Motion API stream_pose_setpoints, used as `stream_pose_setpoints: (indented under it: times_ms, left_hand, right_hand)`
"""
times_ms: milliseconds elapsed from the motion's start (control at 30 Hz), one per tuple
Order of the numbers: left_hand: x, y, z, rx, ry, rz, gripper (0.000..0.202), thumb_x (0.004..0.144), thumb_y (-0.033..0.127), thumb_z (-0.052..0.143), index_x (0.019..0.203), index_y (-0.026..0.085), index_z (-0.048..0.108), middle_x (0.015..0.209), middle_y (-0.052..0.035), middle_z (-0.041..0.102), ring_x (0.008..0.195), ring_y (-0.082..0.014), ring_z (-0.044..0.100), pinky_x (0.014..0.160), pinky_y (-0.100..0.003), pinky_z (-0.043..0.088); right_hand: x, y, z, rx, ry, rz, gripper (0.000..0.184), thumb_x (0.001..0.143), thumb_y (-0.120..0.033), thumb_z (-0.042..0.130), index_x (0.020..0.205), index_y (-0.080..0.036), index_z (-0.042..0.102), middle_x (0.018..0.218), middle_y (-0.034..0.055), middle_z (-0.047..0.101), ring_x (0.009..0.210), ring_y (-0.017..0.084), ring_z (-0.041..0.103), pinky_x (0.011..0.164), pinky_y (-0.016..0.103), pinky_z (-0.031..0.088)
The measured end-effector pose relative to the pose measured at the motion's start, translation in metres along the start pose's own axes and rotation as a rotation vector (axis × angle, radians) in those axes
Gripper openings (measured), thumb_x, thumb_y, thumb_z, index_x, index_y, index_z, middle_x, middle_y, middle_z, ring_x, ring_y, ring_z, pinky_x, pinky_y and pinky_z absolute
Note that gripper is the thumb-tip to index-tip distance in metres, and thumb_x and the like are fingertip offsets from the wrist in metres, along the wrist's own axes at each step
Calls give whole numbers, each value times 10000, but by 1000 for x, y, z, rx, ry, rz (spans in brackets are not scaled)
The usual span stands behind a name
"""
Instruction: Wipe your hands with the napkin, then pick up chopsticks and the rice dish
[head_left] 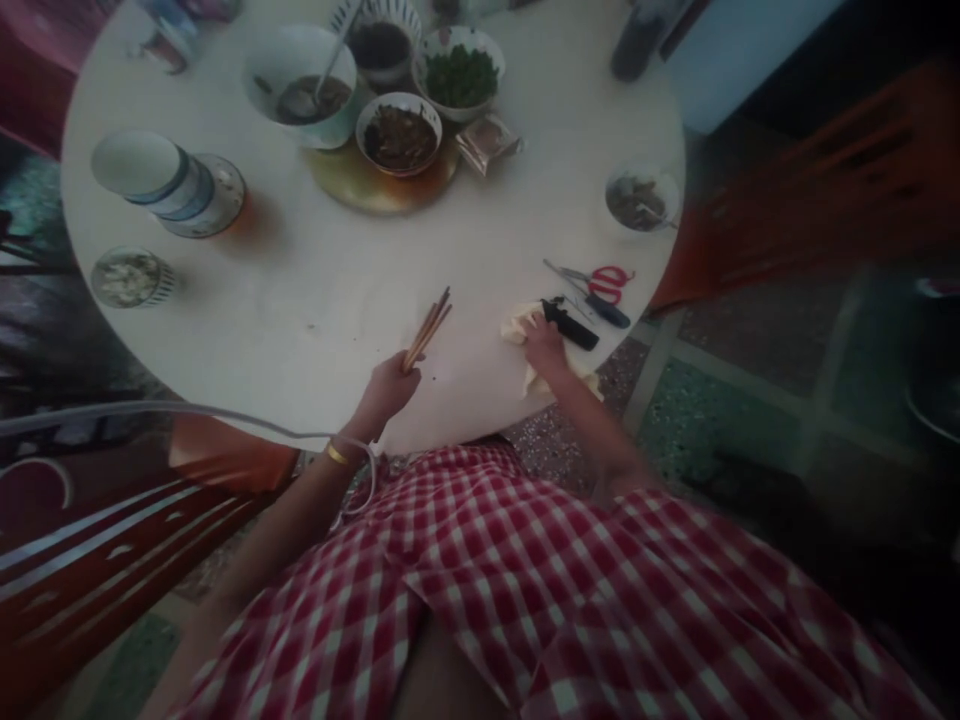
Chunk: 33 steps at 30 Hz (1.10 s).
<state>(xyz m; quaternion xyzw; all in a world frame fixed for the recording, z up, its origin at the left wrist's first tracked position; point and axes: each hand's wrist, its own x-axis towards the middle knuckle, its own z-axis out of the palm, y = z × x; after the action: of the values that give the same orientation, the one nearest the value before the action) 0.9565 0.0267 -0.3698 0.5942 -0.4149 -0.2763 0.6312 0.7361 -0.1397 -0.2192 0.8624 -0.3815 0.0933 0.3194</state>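
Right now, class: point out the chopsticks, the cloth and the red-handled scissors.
chopsticks (pixel 429 328), head view, mid-length of the sticks.
cloth (pixel 517 326), head view, left folds.
red-handled scissors (pixel 611 280), head view, red handle loops.

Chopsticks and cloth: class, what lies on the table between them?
Nothing: the head view shows bare table between the chopsticks and the cloth.

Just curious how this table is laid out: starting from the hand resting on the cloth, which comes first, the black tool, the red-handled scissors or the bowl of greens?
From the right hand on the cloth, in the head view:
1. Black tool, right beside the fingers near the table edge.
2. Red-handled scissors, a little beyond, toward the right rim.
3. Bowl of greens, far across the table among the dishes.
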Motion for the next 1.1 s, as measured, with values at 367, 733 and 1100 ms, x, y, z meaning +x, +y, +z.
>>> stream_pose_setpoints:
  times_ms: [367,733,1100]
  left_hand:
    - [35,37,57,224,-124,78,418,782,167,473,1155,143,661,709,-71,650,589,-172,561,596,-285,394]
    - [69,56,88,-86,-130,-43,404,816,229,481,1188,123,598,775,-81,703,490,-111,488,505,-235,371]
    - [17,-32,-9,-523,216,-192,292,748,294,560,987,138,620,471,77,416,360,-59,321,360,-191,236]
  right_hand:
    - [-55,39,12,276,116,102,493,877,-116,387,1328,-175,577,1289,131,533,1220,249,475,1058,402,384]
    - [-103,-56,79,296,62,-166,460,865,-130,431,1294,-186,588,1269,125,551,1108,242,517,996,383,440]
    - [-105,-61,82,152,28,47,484,911,-150,384,1380,-148,506,1305,183,502,1111,267,514,979,422,442]
